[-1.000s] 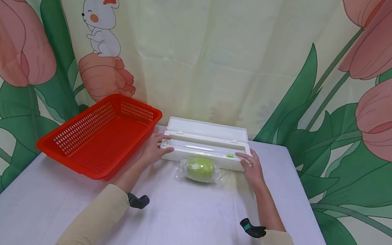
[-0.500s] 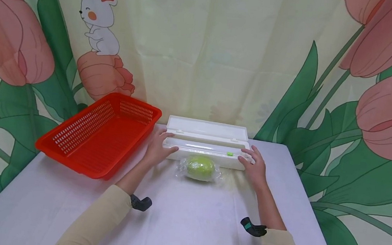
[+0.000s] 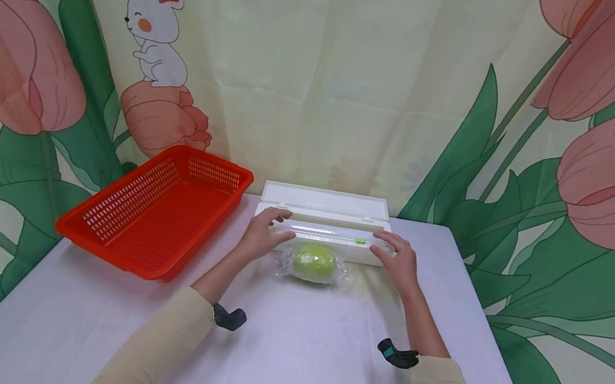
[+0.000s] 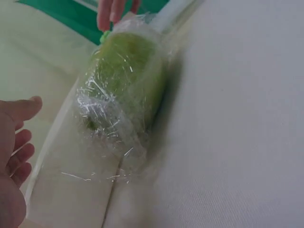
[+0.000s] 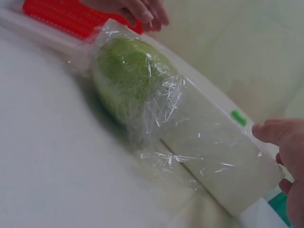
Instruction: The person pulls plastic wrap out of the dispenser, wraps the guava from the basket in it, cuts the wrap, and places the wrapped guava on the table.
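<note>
A white cling film dispenser stands at the back of the table with its lid up, a film roll inside and a small green slider on its front edge. Just before it lies an oval green fruit, wrapped in crinkled clear film. My left hand hovers over the dispenser's left part, fingers loosely bent and thumb apart, holding nothing. At the right end is my right hand, its thumb close to the slider in the right wrist view; I cannot tell whether it touches the dispenser.
A red plastic basket with slotted walls sits at the left, close to my left forearm. White cloth covers the table. Behind it hangs a curtain printed with tulips and a rabbit.
My left hand has come off the dispenser's left end and moved right over it. The right hand shifts only slightly. Dispenser and wrapped fruit stay in place.
</note>
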Available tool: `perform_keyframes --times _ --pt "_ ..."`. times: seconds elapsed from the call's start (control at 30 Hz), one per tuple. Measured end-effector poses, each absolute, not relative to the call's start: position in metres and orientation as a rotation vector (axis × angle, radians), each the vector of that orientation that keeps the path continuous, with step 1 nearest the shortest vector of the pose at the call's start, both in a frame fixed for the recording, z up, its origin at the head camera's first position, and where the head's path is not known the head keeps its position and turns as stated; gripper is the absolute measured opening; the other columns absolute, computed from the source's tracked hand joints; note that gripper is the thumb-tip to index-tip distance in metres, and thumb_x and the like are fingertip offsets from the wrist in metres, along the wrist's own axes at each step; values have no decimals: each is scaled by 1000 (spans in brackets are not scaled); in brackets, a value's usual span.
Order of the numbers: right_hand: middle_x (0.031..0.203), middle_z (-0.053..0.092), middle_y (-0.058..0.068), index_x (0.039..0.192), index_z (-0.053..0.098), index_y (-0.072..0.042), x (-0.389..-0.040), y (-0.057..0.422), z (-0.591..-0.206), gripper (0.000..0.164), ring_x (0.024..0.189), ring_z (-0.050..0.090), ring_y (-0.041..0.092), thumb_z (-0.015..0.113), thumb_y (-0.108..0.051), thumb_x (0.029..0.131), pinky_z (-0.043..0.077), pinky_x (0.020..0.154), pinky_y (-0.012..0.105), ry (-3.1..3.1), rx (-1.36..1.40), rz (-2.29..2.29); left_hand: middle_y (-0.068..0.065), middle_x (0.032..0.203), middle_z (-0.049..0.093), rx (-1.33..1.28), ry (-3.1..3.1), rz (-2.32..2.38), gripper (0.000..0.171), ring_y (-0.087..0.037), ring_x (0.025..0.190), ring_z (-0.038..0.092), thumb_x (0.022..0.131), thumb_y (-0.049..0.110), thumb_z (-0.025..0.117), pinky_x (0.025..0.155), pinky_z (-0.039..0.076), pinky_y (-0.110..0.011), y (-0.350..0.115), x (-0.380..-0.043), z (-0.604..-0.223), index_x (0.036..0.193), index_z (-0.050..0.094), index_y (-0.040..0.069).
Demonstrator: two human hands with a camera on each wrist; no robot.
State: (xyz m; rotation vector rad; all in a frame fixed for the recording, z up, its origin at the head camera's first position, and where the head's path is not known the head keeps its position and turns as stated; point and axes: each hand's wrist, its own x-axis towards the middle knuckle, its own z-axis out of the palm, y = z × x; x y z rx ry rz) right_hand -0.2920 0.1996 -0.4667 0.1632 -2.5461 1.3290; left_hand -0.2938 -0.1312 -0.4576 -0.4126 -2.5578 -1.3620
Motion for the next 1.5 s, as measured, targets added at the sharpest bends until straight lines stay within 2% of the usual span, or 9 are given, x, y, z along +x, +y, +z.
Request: perform_keyframes --times 0.13,0.37,0.6,0.9,1.3,1.5 --pt "134 59 16 119 68 -7 -292 198 -466 35 130 45 32 73 -15 85 36 107 51 -2575 131 1321 -6 119 65 -467 -2544 -1389 46 -22 108 60 81 20 78 97 49 -41 -126 -294 -457 124 62 13" --pt "134 59 15 120 68 -7 -291 198 -466 36 128 45 34 73 -17 86 36 105 53 -2611 121 1288 -8 119 67 -550 -2530 -1419 47 -22 108 61 81 18 78 93 51 -40 -116 -295 -456 124 62 10" --pt "126 64 16 115 70 -6 -293 200 -467 32 122 49 34 73 -16 85 38 99 50 -2598 180 1255 -11 118 67 -634 -2528 -1454 45 -23 107 62 82 16 77 91 53 -39 -104 -299 -457 124 63 7" --pt "120 66 18 111 72 -4 -296 201 -469 28 119 52 36 72 -15 85 37 102 52 -2619 195 1216 -10 118 67 -644 -2571 -1477 48 -21 107 62 83 17 76 91 53 -36 -95 -301 -456 128 62 11" --pt "117 67 18 107 73 -3 -297 202 -469 23 115 53 36 70 -13 87 38 100 53 -2644 214 1163 -11 115 69 -716 -2547 -1500 43 -22 103 64 82 15 76 89 53 -34 -85 -304 -457 123 65 7" --pt "117 67 16 106 74 -4 -295 198 -463 21 111 54 33 69 -13 88 46 94 48 -2690 159 1145 -9 113 69 -722 -2554 -1513 42 -22 102 64 83 15 76 89 53 -32 -80 -305 -458 122 65 5"
